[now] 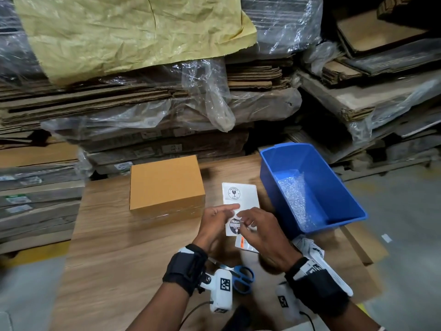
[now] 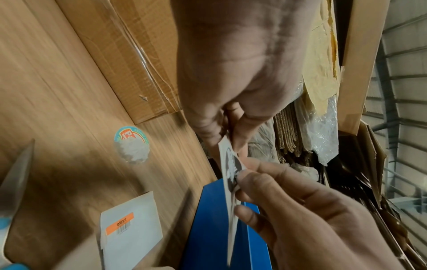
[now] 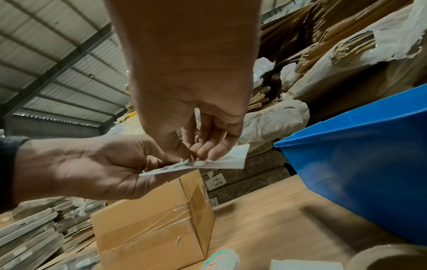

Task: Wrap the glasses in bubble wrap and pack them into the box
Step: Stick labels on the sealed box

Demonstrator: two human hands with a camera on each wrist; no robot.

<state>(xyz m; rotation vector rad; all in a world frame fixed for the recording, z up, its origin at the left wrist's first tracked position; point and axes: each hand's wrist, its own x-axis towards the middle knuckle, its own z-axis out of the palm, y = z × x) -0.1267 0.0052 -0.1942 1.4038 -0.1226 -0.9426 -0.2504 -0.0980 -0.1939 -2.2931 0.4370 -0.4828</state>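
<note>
A: What is near us?

B: Blue scissors (image 1: 242,278) lie on the worktop (image 1: 114,247) between the wrists. Just past them, both hands hold a white sticker sheet (image 1: 239,206) up off the worktop. The left hand (image 1: 216,225) pinches its left edge. The right hand (image 1: 259,231) has curled fingers picking at a dark round sticker that says "FRAGILE".

A: Any other words?

B: The top sticker says "FRAGILE" too, with a broken glass drawn on it. The left wrist view shows a white packet (image 2: 131,230) with an orange label, "eXort" I think. It also shows a torn round sticker (image 2: 131,144) stuck on the worktop. Its words are too blurry.

A: Where is the box?

B: The box (image 1: 167,185) sits shut, left of the hands. The right wrist view shows clear tape across its side. The blue bin (image 1: 307,187) stands to the right with bubble wrap (image 1: 296,199) inside. Bare worktop lies between them. Behind, cardboard stacks (image 1: 143,96) sit close.
</note>
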